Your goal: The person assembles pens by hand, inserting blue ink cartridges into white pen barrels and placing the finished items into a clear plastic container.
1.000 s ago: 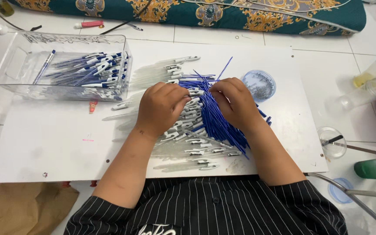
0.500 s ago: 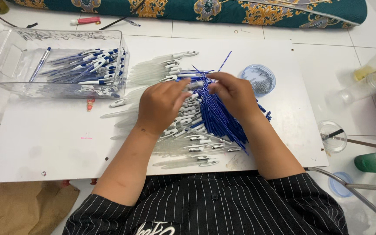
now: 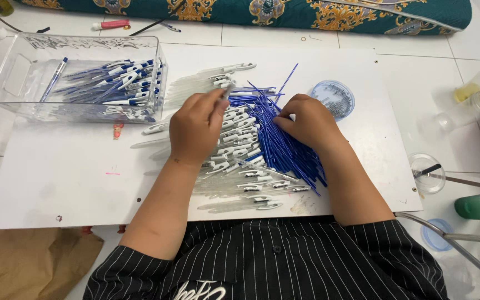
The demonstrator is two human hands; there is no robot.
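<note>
Blue ink refills (image 3: 284, 139) lay in a loose heap at the middle of the frame on a white board (image 3: 73, 183), beside a spread of clear pen barrels (image 3: 240, 150). The left hand (image 3: 195, 130) pinched one clear barrel (image 3: 228, 91) between thumb and fingers, and the right hand (image 3: 306, 125) rested curled on the refills, picking at them. A clear bin (image 3: 6, 83) of finished pens (image 3: 115, 83) sat at upper left. The step looked like pen assembly; seating a refill would call for careful aim.

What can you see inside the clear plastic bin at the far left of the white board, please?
The clear bin holds a heap of assembled pens with blue and white parts, piled toward its right end; one pen lies apart. Whatever is beneath the heap is covered.
</note>
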